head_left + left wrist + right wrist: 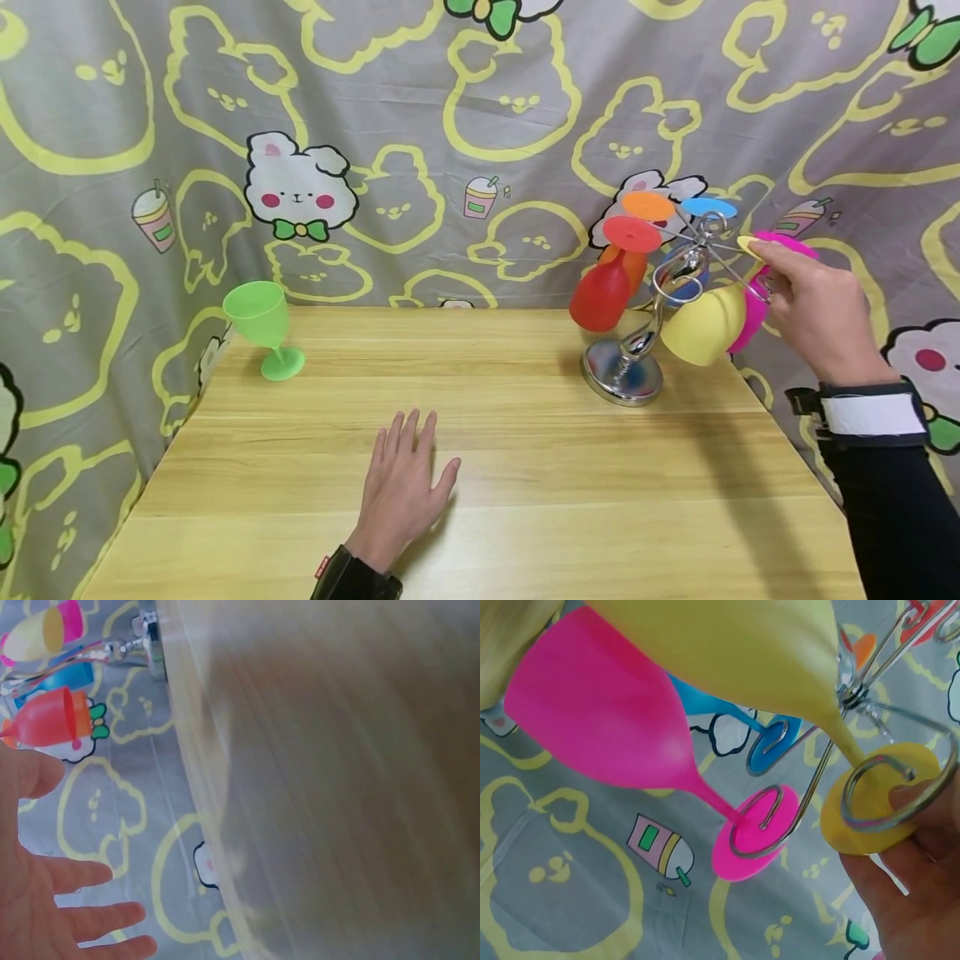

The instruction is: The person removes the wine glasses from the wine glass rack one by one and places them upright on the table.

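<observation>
My right hand pinches the round foot of a yellow goblet at the right side of a chrome goblet rack. In the right wrist view, the stem of the yellow goblet passes by a curled wire hook, with thumb and fingers on its foot. A pink goblet hangs beside it by its foot. Red, orange and blue goblets hang on the other arms. My left hand is spread, palm down, low over the front middle of the table, holding nothing.
A green goblet stands upright at the table's far left corner. The wooden table ends against a grey patterned curtain at the back and sides. The rack's round base sits toward the back right.
</observation>
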`<state>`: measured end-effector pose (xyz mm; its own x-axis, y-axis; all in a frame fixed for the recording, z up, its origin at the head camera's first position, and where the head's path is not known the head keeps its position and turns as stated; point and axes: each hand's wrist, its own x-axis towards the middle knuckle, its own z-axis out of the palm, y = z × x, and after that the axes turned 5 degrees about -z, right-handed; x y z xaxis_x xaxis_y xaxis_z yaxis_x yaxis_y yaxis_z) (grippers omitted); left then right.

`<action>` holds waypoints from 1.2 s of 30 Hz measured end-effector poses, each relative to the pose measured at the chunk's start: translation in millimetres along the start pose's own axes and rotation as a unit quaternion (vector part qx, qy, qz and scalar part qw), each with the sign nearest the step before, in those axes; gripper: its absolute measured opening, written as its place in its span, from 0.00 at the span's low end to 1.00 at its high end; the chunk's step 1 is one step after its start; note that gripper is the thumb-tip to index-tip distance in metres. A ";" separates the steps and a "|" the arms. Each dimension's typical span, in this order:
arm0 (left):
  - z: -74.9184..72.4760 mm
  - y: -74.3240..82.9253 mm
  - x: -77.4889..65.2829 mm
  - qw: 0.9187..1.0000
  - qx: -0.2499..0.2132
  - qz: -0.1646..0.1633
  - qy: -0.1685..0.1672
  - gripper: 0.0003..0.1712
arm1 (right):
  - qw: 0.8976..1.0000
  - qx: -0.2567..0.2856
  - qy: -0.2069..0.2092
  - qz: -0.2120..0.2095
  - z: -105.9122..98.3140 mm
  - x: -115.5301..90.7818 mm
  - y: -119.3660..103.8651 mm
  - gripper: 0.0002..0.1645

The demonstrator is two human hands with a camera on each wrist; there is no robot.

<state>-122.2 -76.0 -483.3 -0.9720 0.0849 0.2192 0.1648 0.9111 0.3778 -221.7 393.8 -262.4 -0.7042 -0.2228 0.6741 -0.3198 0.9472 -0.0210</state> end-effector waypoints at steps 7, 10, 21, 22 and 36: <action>0.2 0.4 -0.3 1.000 -0.003 -0.003 -0.003 0.42 | 0.999 -0.025 -0.013 0.041 -10.8 -9.0 6.2 0.25; 0.2 0.4 -0.2 1.000 -0.003 -0.005 -0.006 0.42 | 0.998 -0.041 -0.006 0.043 -17.0 -16.5 4.8 0.25; 0.5 -0.4 0.6 1.000 -0.009 -0.009 -0.011 0.42 | 0.996 -0.059 0.055 0.025 -41.8 -36.1 -20.3 0.24; 0.3 -0.4 0.6 1.000 -0.009 -0.009 -0.011 0.42 | 0.996 -0.052 0.061 0.027 -44.4 -36.5 -24.2 0.23; -2.1 -0.3 -1.7 1.000 -0.020 -0.014 -0.012 0.42 | 0.997 0.023 0.075 -0.006 -74.9 -33.7 -89.3 0.20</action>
<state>-120.3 -77.3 -481.9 -0.9800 0.0702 0.1865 0.1440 0.8963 0.4195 -122.0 334.0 -227.9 -0.5990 -0.1950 0.7767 -0.3598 0.9320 -0.0435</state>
